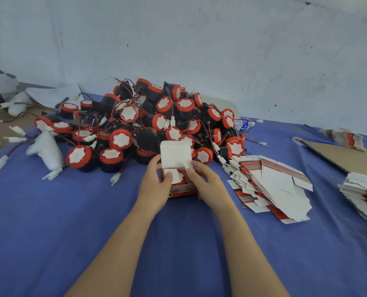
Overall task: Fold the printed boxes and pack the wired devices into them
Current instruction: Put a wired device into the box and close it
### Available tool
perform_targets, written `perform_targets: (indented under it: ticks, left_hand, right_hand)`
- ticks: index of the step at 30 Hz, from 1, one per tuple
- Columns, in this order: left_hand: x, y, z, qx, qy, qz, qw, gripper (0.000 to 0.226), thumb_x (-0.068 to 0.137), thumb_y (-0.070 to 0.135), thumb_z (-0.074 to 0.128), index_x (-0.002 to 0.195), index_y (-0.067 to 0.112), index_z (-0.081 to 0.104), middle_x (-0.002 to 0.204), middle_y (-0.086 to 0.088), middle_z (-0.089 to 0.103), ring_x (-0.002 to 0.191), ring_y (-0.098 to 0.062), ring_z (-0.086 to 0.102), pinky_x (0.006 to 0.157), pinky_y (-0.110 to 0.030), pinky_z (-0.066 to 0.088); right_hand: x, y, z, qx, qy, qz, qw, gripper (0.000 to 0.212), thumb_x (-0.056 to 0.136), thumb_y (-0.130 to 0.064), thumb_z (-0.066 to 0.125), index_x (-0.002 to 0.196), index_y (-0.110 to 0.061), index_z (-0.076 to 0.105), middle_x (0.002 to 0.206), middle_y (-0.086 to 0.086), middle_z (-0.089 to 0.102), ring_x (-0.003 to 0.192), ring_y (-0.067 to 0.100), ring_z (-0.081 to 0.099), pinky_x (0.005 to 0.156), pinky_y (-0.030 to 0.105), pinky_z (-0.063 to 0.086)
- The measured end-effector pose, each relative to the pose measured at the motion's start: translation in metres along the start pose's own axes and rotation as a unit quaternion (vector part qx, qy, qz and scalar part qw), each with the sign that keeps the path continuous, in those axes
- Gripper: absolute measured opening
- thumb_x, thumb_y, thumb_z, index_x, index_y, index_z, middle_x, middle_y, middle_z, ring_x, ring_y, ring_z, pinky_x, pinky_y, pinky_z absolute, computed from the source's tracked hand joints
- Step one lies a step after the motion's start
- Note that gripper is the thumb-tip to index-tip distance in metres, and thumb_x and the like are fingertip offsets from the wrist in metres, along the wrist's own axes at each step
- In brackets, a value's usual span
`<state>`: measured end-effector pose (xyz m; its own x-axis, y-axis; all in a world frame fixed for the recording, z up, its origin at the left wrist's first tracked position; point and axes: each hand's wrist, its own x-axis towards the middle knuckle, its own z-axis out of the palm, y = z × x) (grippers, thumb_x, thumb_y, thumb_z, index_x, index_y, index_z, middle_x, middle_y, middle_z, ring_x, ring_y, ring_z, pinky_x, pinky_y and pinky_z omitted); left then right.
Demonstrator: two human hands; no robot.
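My box [181, 190]: red front, black print, white flap.
Devices [120, 139]: black bodies, red caps, white centres.
Flat boxes [270, 181]: white, red and grey bands.
Cloth [49, 211] before me: blue.

Print on the red box [182, 192] is too blurred to read.

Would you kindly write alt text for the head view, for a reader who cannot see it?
The left hand and right hand hold a red printed box on a blue cloth, its white lid up over a wired device inside. Behind lies a heap of wired devices; at right, flat unfolded boxes.
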<state>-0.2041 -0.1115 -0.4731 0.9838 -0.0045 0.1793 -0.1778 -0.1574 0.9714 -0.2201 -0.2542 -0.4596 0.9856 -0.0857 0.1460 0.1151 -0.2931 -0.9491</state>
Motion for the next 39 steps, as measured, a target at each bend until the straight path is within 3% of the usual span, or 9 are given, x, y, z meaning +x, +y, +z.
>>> perform_targets:
  ticks: [4, 9, 13, 17, 23, 26, 31, 34, 39]
  left_hand:
    - [0.000, -0.002, 0.001, 0.007, 0.016, 0.009, 1.000, 0.049, 0.097, 0.011, 0.049, 0.141, 0.028, 0.039, 0.123, 0.011, 0.058, 0.106, -0.010, 0.058, 0.082, -0.026, 0.050]
    - [-0.001, -0.001, 0.001, 0.012, 0.015, 0.007, 1.000, 0.050, 0.096, 0.010, 0.049, 0.142, 0.027, 0.038, 0.121, 0.012, 0.056, 0.106, -0.010, 0.057, 0.077, -0.022, 0.047]
    - [-0.002, -0.001, 0.001, 0.015, 0.011, 0.014, 1.000, 0.050, 0.096, 0.010, 0.049, 0.141, 0.028, 0.038, 0.120, 0.012, 0.057, 0.104, -0.010, 0.057, 0.078, -0.023, 0.048]
    - [-0.002, 0.000, 0.001, 0.012, 0.012, 0.009, 1.000, 0.049, 0.096, 0.010, 0.050, 0.141, 0.028, 0.038, 0.120, 0.012, 0.057, 0.106, -0.010, 0.057, 0.085, -0.030, 0.051]
    - [-0.003, 0.000, 0.001, 0.009, 0.010, 0.006, 1.000, 0.050, 0.096, 0.011, 0.050, 0.141, 0.029, 0.038, 0.123, 0.012, 0.057, 0.108, -0.010, 0.057, 0.084, -0.028, 0.051]
    - [-0.003, 0.001, 0.001, 0.020, 0.011, 0.011, 1.000, 0.050, 0.096, 0.011, 0.049, 0.141, 0.029, 0.037, 0.124, 0.011, 0.057, 0.106, -0.011, 0.057, 0.083, -0.029, 0.051]
    - [-0.003, 0.002, 0.001, 0.033, 0.008, 0.017, 0.999, 0.050, 0.096, 0.010, 0.048, 0.141, 0.030, 0.036, 0.128, 0.008, 0.057, 0.108, -0.016, 0.057, 0.083, -0.032, 0.051]
    - [-0.003, 0.002, 0.002, 0.041, 0.003, 0.019, 0.999, 0.050, 0.097, 0.011, 0.048, 0.141, 0.030, 0.035, 0.128, 0.009, 0.056, 0.109, -0.016, 0.058, 0.081, -0.028, 0.051]
    - [-0.003, 0.000, 0.003, 0.038, 0.011, 0.022, 0.999, 0.049, 0.096, 0.010, 0.049, 0.140, 0.029, 0.037, 0.122, 0.011, 0.057, 0.103, -0.016, 0.059, 0.072, -0.022, 0.047]
  right_hand:
    - [-0.003, 0.001, 0.005, -0.079, 0.012, -0.016, 0.997, 0.041, 0.089, -0.040, 0.063, 0.128, -0.032, 0.051, 0.109, -0.025, 0.056, 0.096, -0.011, 0.052, 0.068, -0.004, 0.038]
    - [0.000, 0.002, 0.006, -0.068, 0.049, -0.025, 0.996, 0.031, 0.094, -0.030, 0.058, 0.125, -0.027, 0.059, 0.111, -0.017, 0.060, 0.094, -0.008, 0.055, 0.069, 0.000, 0.042]
    - [0.003, 0.000, 0.015, 0.021, 0.088, 0.046, 0.995, 0.028, 0.093, -0.017, 0.057, 0.120, -0.025, 0.056, 0.108, -0.005, 0.063, 0.088, 0.004, 0.058, 0.059, 0.013, 0.044]
    - [0.004, -0.001, 0.013, 0.053, 0.091, 0.065, 0.992, 0.024, 0.093, -0.014, 0.058, 0.115, -0.024, 0.057, 0.095, -0.012, 0.061, 0.081, -0.001, 0.055, 0.049, 0.003, 0.040]
    - [0.006, -0.002, 0.009, 0.027, 0.075, 0.067, 0.995, 0.026, 0.094, -0.012, 0.055, 0.114, -0.027, 0.059, 0.108, 0.000, 0.064, 0.085, 0.004, 0.057, 0.053, 0.006, 0.042]
    - [0.009, -0.003, 0.007, 0.002, 0.074, 0.092, 0.993, 0.030, 0.092, -0.012, 0.058, 0.118, -0.024, 0.053, 0.109, 0.005, 0.063, 0.078, 0.006, 0.055, 0.047, 0.009, 0.041]
    - [0.019, -0.006, 0.003, -0.060, 0.045, 0.157, 0.985, 0.041, 0.090, -0.019, 0.062, 0.126, -0.017, 0.044, 0.109, 0.004, 0.054, 0.077, 0.009, 0.051, 0.052, 0.021, 0.035]
    - [0.021, -0.006, 0.004, -0.108, 0.046, 0.145, 0.983, 0.035, 0.088, -0.013, 0.059, 0.122, -0.015, 0.049, 0.107, 0.006, 0.057, 0.081, 0.015, 0.052, 0.052, 0.021, 0.036]
    - [0.015, -0.003, 0.007, -0.078, 0.073, 0.097, 0.990, 0.037, 0.085, -0.007, 0.059, 0.111, -0.027, 0.042, 0.085, -0.009, 0.052, 0.071, 0.005, 0.051, 0.049, 0.018, 0.037]
